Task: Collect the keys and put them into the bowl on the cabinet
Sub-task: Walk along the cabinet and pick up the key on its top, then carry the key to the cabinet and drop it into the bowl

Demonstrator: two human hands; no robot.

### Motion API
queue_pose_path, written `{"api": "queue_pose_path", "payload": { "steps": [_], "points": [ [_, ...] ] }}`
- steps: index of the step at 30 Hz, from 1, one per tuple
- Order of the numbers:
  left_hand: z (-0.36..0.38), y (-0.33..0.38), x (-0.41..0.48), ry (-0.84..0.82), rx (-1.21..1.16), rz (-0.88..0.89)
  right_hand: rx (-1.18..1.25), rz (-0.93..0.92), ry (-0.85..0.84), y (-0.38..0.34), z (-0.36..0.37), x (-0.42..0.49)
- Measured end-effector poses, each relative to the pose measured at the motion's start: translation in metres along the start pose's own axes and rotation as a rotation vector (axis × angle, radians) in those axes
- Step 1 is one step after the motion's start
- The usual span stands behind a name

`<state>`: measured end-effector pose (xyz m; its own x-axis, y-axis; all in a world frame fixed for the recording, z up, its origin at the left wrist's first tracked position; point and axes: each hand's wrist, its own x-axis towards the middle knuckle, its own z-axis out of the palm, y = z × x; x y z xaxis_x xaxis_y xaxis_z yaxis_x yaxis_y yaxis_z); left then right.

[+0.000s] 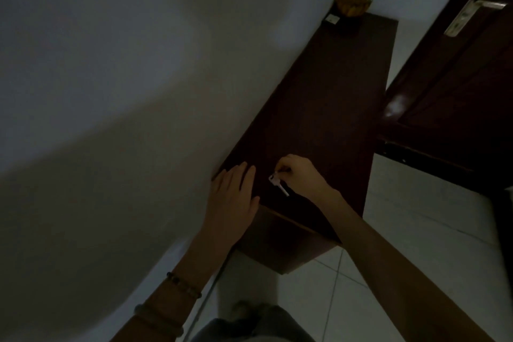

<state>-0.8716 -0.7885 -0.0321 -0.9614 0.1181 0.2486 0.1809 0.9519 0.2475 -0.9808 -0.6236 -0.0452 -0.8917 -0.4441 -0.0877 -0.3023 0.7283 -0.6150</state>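
Wall [111, 91]: pale, in dim light, filling the left of your view. The cabinet stands flush against it.

Left hand [234, 194]: lies flat on the near corner of the cabinet top, palm down, fingers straight and close together, holding nothing. It looks placed there to steady you while the other hand works. Bead bracelets [183, 284] sit on that wrist.

Keys [279, 184]: a small pale bunch, the task's thing, at the near end of the cabinet top, just beside your left hand. You have them pinched at the head end, so the blade points back toward you. Whether they rest on the wood or have been lifted clear, the view does not show.

Right hand [298, 173]: knuckles up, fingertips drawn narrowly together on the head of the keys, a grip suited to a thin, flat object.

Cabinet [327, 108]: long, dark wood, running away from you along the wall.

Bowl [353, 3]: amber, scalloped rim, at the far end of the cabinet, well apart from the keys. A small pale square item [332, 19] lies just beside it. You will likely need to carry the keys the cabinet's full length.

Door [455, 78]: dark, with a metal handle [477, 4], at far right.
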Motion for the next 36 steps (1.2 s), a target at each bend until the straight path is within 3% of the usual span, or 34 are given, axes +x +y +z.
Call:
{"api": "queue_pose_path", "payload": {
  "steps": [5,11,24,36],
  "points": [
    [0.001,0.004,0.003,0.012,-0.046,0.017,0.304,0.154,0.102,-0.006,-0.016,-0.025],
    [0.000,0.021,0.009,0.031,-0.112,0.084,0.743,0.136,0.268,-0.010,-0.040,-0.071],
    [0.023,0.148,0.029,-0.043,-0.219,0.464,0.886,0.312,0.659,0.042,-0.108,-0.187],
    [0.079,0.339,0.032,-0.106,-0.245,0.516,0.938,0.365,0.755,0.173,-0.199,-0.310]
  ]
}}
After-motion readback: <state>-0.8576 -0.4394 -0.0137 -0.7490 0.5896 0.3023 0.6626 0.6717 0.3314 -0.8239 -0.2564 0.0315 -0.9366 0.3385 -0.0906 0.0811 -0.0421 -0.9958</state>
